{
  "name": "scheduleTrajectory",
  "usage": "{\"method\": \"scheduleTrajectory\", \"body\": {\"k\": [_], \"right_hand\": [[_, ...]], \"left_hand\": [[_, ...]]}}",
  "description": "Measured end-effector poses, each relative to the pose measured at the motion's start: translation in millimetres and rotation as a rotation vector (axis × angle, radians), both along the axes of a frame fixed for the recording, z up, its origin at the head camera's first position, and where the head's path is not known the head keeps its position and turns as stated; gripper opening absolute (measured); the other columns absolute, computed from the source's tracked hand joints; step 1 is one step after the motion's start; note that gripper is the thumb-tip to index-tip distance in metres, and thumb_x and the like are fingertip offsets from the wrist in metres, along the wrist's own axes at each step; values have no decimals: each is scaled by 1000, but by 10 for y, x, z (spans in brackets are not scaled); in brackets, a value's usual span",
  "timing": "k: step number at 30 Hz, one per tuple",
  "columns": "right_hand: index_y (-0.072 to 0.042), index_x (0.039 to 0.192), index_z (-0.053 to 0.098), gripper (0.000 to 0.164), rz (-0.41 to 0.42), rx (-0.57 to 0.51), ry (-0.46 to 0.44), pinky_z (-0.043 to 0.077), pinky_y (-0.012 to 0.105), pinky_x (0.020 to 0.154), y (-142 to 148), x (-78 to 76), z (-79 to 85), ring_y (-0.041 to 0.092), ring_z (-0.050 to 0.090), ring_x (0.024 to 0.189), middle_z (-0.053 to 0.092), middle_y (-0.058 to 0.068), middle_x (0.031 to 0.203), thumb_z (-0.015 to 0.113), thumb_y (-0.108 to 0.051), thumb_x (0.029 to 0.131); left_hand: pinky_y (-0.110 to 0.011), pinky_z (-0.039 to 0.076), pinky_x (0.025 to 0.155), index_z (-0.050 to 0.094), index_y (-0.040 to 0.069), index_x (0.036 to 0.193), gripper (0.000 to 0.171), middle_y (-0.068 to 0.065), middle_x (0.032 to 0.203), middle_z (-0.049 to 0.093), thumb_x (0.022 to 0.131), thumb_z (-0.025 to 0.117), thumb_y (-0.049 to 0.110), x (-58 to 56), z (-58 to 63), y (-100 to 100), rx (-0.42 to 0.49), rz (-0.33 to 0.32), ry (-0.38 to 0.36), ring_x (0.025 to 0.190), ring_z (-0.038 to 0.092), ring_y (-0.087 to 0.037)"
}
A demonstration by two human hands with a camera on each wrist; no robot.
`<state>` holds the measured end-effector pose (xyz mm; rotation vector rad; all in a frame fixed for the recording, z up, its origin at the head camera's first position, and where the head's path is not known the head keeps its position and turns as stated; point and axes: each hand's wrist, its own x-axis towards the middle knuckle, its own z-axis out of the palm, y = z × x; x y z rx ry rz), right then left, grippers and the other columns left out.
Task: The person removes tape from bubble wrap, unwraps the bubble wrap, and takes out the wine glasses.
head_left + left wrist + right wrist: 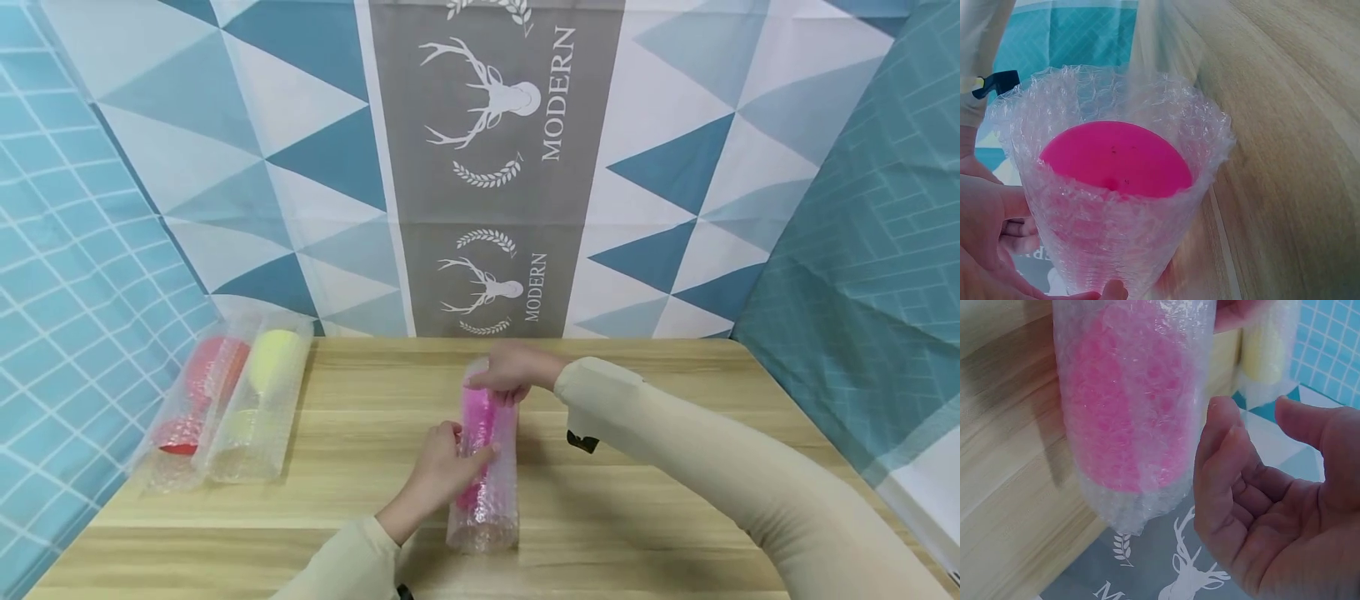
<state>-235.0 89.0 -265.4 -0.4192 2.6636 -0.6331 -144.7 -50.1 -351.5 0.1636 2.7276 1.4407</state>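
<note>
Centrally on the wood-grained desk (615, 533): one crinkled, translucent bubble-wrap sleeve (491, 496) around a smooth, round-ended pink object (1116, 162). Left hand (438, 468): fingers gripping the sleeve. Right hand (513, 372): beside the far end, fingers loosely curled, released. Farther left: red-filled sleeve (193, 400), yellow-filled sleeve (255, 408), touching.

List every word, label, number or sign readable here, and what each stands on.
"MODERN": upper print, sideways, on the grey panel of the fabric backdrop.
"MODERN": lower print, sideways, same panel.
Dark marks on the bubble-wrapped pink disc: too small to read.
</note>
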Motion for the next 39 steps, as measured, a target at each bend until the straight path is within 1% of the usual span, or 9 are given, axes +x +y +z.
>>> {"method": "scheduleTrajectory", "body": {"k": [3, 7, 11, 14, 19, 25, 30, 34, 39], "right_hand": [[-7, 61, 58, 40, -18, 85, -21, 42, 19, 39, -40, -29, -29, 8, 47, 39, 54, 1, 49, 65, -34, 90], [-9, 54, 55, 41, -29, 173, -48, 31, 17, 35, -74, -46, -59, 6, 38, 35, 52, -1, 46, 65, -27, 89], [-12, 53, 52, 36, -37, 201, -54, 31, 16, 35, -90, -48, -85, 5, 38, 35, 50, -3, 46, 67, -20, 85], [-13, 52, 50, 38, -47, 217, -44, 32, 16, 35, -110, -55, -102, 5, 39, 35, 48, -4, 45, 69, -20, 84], [-13, 54, 48, 38, -71, 195, -56, 35, 16, 36, -128, -68, -122, 5, 40, 36, 47, -4, 46, 69, -22, 85], [-12, 50, 49, 35, -61, 167, -92, 36, 15, 36, -123, -83, -123, 4, 37, 35, 47, -4, 44, 62, -8, 82], [-11, 52, 49, 31, -90, 125, -124, 36, 14, 36, -134, -77, -114, 4, 37, 35, 47, -4, 44, 60, -2, 80], [-11, 56, 49, 28, -112, 108, -133, 37, 14, 37, -149, -75, -113, 5, 38, 35, 46, -4, 44, 61, -2, 79], [-9, 56, 50, 28, -112, 102, -126, 39, 14, 38, -150, -91, -124, 5, 39, 36, 48, -3, 45, 63, -4, 80]], "left_hand": [[-39, 59, 75, 47, -18, 120, 64, -32, 114, 57, 81, 71, 27, 8, -5, -1, 17, -11, -6, 86, 62, -27], [-40, 59, 75, 47, -17, 120, 64, -32, 116, 55, 81, 71, 27, 16, -9, 6, 21, -8, -13, 86, 61, -26], [-41, 58, 76, 48, -17, 119, 62, -31, 117, 54, 81, 71, 28, 20, -23, 14, 17, -1, -9, 91, 61, -29], [-41, 58, 77, 48, -16, 119, 62, -31, 117, 53, 81, 70, 28, 26, -26, 14, 9, 3, -8, 93, 60, -31], [-44, 57, 79, 47, -17, 121, 65, -30, 117, 52, 81, 70, 30, 35, -26, 12, -7, 6, -2, 96, 59, -33], [-43, 57, 79, 48, -16, 119, 63, -29, 116, 52, 81, 70, 29, 53, -19, 13, -1, 2, 9, 95, 58, -32], [-44, 56, 81, 48, -16, 119, 63, -28, 115, 52, 81, 71, 30, 63, -12, 14, -7, 7, 12, 96, 58, -32], [-45, 56, 81, 47, -16, 120, 64, -27, 115, 52, 81, 70, 30, 63, -14, 6, -6, 7, 9, 96, 58, -32], [-43, 58, 78, 46, -17, 122, 65, -28, 116, 52, 82, 69, 30, 52, -22, -6, 8, 1, 3, 95, 58, -32]]}}
